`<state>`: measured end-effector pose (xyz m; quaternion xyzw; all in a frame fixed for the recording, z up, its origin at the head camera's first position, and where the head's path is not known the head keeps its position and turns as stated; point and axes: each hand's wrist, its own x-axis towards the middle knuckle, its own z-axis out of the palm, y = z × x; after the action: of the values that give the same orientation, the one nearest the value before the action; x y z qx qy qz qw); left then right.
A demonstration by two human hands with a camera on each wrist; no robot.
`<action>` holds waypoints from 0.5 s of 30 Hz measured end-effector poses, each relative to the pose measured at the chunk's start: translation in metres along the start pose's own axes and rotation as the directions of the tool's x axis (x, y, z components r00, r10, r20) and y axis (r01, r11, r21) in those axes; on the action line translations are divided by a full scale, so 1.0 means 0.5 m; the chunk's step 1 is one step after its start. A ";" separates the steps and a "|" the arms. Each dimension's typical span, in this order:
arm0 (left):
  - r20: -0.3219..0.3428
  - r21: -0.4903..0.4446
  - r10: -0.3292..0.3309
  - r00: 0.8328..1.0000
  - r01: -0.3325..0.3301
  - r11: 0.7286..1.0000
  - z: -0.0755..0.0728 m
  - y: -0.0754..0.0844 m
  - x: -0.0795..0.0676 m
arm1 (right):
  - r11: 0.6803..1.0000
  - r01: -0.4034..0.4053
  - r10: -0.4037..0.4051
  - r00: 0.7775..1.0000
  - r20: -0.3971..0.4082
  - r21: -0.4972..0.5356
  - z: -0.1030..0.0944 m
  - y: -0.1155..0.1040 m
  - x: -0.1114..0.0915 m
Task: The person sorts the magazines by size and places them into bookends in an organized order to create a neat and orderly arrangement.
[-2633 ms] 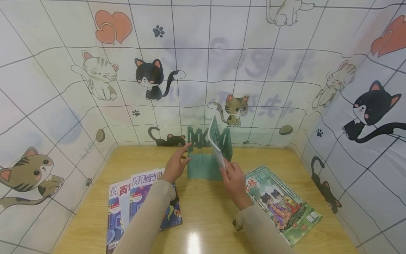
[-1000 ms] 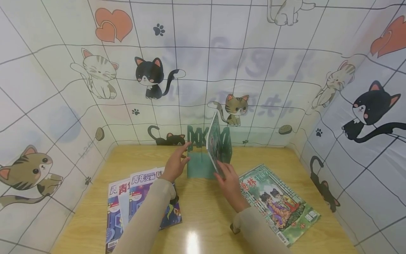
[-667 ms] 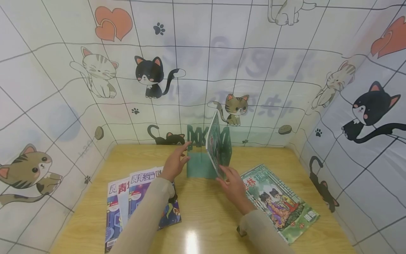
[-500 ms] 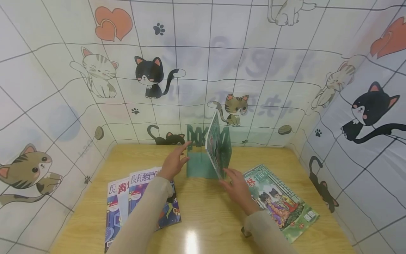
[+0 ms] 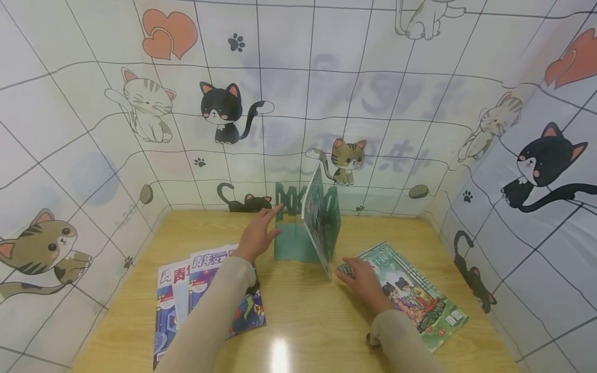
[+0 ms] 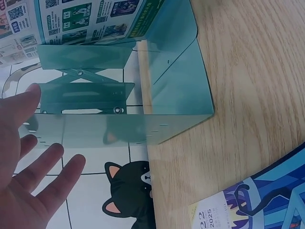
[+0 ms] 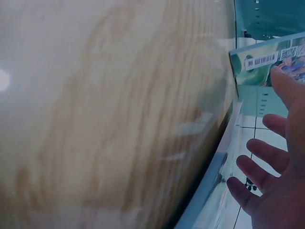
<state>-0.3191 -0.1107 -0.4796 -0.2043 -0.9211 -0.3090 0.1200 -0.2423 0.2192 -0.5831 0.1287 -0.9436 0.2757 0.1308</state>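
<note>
A: Where is the thin, green-covered paper magazine point(image 5: 314, 215)?
B: Upright, slightly tilted, in the teal metal book stand point(image 5: 291, 243).
A: And each grip?
B: Left hand point(image 5: 254, 238): fingers extended beside the stand; I cannot tell contact. Right hand point(image 5: 363, 282): empty, fingers parted, near the green illustrated magazine point(image 5: 420, 300) flat on the light wooden surface point(image 5: 303, 305).

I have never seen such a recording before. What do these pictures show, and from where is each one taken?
No machine here, only a person's left hand and right hand, both bare. The wide pictures come from a head camera; the two smaller ones, from a camera on each wrist. On the wooden table, a magazine stands on edge in a green stand. Fanned magazines lie to the left, a green-covered magazine to the right. Neither hand seems to hold anything; whether the left one touches the stand is unclear.
</note>
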 end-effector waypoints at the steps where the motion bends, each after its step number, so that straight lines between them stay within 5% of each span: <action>1: 0.005 0.002 -0.002 1.000 0.002 1.000 0.000 0.000 0.001 | 1.000 -0.003 0.003 1.000 0.004 0.000 0.001 0.005 -0.001; 15: 0.027 -0.071 -0.028 0.999 0.030 0.997 -0.002 -0.003 -0.001 | 0.990 -0.041 0.049 0.997 0.058 -0.135 -0.017 0.043 -0.026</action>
<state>-0.3192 -0.1124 -0.4799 -0.1990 -0.9137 -0.3410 0.0961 -0.2352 0.2437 -0.5906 0.1067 -0.9661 0.2107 0.1042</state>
